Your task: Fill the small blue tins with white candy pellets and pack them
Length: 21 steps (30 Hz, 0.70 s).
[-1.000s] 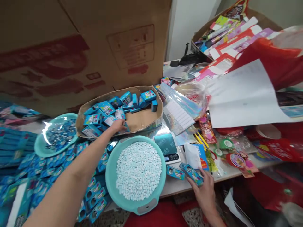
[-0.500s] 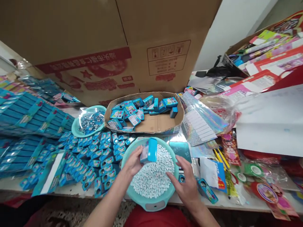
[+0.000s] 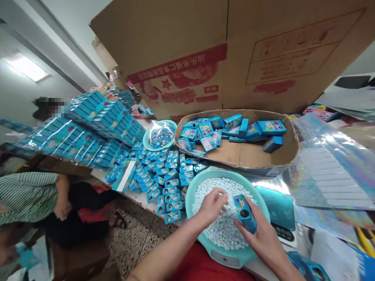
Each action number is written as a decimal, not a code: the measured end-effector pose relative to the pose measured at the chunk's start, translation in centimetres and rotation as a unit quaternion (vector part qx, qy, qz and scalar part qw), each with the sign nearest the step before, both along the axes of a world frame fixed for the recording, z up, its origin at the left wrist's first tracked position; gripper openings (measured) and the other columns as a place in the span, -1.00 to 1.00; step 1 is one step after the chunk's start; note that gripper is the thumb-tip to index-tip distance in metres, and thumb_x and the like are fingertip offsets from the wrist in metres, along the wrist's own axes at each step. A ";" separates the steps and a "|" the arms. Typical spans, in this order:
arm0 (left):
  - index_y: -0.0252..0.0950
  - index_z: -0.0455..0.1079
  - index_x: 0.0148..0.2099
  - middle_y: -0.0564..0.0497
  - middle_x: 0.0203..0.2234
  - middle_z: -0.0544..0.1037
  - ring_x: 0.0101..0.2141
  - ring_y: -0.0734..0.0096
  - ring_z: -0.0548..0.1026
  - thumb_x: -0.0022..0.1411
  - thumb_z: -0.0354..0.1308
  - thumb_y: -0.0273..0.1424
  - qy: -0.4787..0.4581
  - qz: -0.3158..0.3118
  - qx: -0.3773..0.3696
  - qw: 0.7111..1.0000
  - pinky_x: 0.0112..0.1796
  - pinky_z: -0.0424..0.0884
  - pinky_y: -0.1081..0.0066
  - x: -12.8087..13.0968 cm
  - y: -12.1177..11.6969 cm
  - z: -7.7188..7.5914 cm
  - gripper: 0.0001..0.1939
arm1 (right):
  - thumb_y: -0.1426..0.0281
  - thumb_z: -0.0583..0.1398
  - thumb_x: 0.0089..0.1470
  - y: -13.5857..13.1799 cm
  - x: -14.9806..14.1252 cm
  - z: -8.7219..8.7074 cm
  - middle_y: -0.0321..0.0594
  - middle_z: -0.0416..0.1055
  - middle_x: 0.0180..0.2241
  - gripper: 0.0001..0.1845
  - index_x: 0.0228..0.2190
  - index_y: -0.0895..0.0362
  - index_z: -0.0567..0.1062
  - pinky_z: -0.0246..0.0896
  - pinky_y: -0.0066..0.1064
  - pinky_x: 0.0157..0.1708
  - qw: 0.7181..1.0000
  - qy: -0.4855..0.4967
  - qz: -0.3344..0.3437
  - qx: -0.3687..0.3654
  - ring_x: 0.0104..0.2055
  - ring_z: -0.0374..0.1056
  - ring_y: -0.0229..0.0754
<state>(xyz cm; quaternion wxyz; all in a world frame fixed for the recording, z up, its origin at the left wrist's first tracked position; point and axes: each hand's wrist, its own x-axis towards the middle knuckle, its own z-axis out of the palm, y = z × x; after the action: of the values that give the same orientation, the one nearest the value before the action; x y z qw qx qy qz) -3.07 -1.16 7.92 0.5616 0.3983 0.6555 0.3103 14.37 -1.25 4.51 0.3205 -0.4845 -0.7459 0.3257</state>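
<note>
A teal bowl (image 3: 191, 194) full of small white tablets (image 3: 222, 230) sits at the table's near edge. Over it my right hand (image 3: 262, 238) grips a small blue box (image 3: 245, 214), held upright. My left hand (image 3: 211, 204) dips into the tablets with its fingers curled; what they pinch is hidden. Behind the bowl a shallow cardboard tray (image 3: 288, 150) holds more blue boxes (image 3: 271, 127).
Rows of blue boxes (image 3: 164, 179) lie left of the bowl, beside a smaller teal bowl (image 3: 159, 134) of shiny pieces and stacked blue packs (image 3: 88, 125). A large carton (image 3: 228, 54) stands behind. A seated person in a striped shirt (image 3: 26, 195) is at the left. A scale (image 3: 279, 212) lies right.
The box passed from my left hand to my right hand. My left hand dropped into the tablets. The camera swung left, bringing the seated person into view.
</note>
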 end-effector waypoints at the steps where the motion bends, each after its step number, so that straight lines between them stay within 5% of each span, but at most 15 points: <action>1: -0.25 0.31 -0.08 -0.10 -0.26 0.47 -0.25 0.24 0.45 0.20 -0.05 -0.15 0.093 0.001 0.029 0.995 -0.21 0.32 0.28 -0.6 0.2 -0.7 -0.64 | 0.14 0.19 -0.03 0.3 0.4 0.6 -0.02 0.33 0.06 -0.31 0.11 0.10 0.24 0.27 -0.08 -0.02 0.999 0.023 -0.005 -0.037 0.06 0.30 0.07; 5: -0.32 0.25 0.09 -0.27 0.12 0.25 0.16 0.00 0.13 0.17 0.03 -0.26 0.374 -0.042 0.007 0.927 0.12 -0.02 0.08 -1.0 1.5 -5.3 -0.54 | 0.16 0.28 -0.13 0.2 1.7 2.2 -0.05 0.38 0.03 -0.36 0.00 0.12 0.37 0.15 0.01 0.07 0.969 0.141 -0.037 -0.200 0.07 0.29 0.09; 10: -0.33 0.28 0.06 -0.34 0.02 0.33 0.07 -0.15 0.22 0.15 -0.06 0.00 0.409 -0.089 -0.078 0.905 0.00 0.12 0.01 2.2 2.6 -8.2 -0.40 | 0.20 0.35 -0.22 -0.8 2.6 1.9 -0.08 0.51 -0.15 -0.48 -0.18 0.12 0.49 0.22 0.05 -0.01 0.854 0.342 -0.133 -0.369 -0.09 0.41 0.09; 13: -0.33 0.28 0.05 -0.34 0.04 0.33 0.10 -0.15 0.22 0.08 0.03 0.00 0.336 -0.097 -0.093 0.932 -0.01 0.15 0.10 3.1 2.7 -8.0 -0.38 | 0.17 0.31 -0.19 -0.7 3.9 2.5 -0.11 0.52 -0.17 -0.50 -0.16 0.08 0.50 0.25 0.06 -0.05 0.797 0.439 -0.163 -0.382 -0.10 0.42 0.10; 16: -0.27 0.32 -0.06 -0.24 0.05 0.35 0.16 -0.11 0.14 -0.06 0.22 -0.14 0.123 0.015 -0.132 0.983 -0.01 0.16 0.20 2.7 2.5 -7.9 -0.48 | -0.02 0.12 -0.06 -0.2 5.6 3.6 -0.05 0.52 -0.19 -0.45 -0.16 0.10 0.52 0.19 0.12 -0.04 0.789 0.471 -0.133 -0.373 -0.03 0.37 0.14; 18: -0.25 0.35 -0.18 -0.18 -0.04 0.43 0.11 -0.09 0.20 -0.15 0.31 -0.24 -0.039 0.095 -0.166 0.981 -0.09 0.24 0.27 2.1 2.4 -7.9 -0.56 | -0.11 -0.05 0.02 0.2 6.1 4.2 -0.03 0.50 -0.16 -0.33 -0.13 0.10 0.51 0.11 0.14 0.00 0.774 0.488 -0.097 -0.392 0.04 0.31 0.13; 21: -0.26 0.34 -0.25 -0.11 -0.27 0.52 -0.17 0.06 0.45 -0.15 0.32 -0.29 -0.190 0.135 -0.196 0.953 -0.34 0.32 0.36 1.4 2.2 -8.0 -0.63 | -0.18 -0.18 0.03 0.7 5.6 4.5 -0.07 0.46 -0.07 -0.24 -0.02 0.00 0.42 0.03 0.18 0.03 0.705 0.543 -0.044 -0.453 0.10 0.25 0.12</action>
<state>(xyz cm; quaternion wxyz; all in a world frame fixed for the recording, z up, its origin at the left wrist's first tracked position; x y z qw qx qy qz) -1.70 1.00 -0.13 0.6957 0.1221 0.6324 0.3180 19.94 -0.58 9.06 0.4261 -0.3432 -0.1826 0.8169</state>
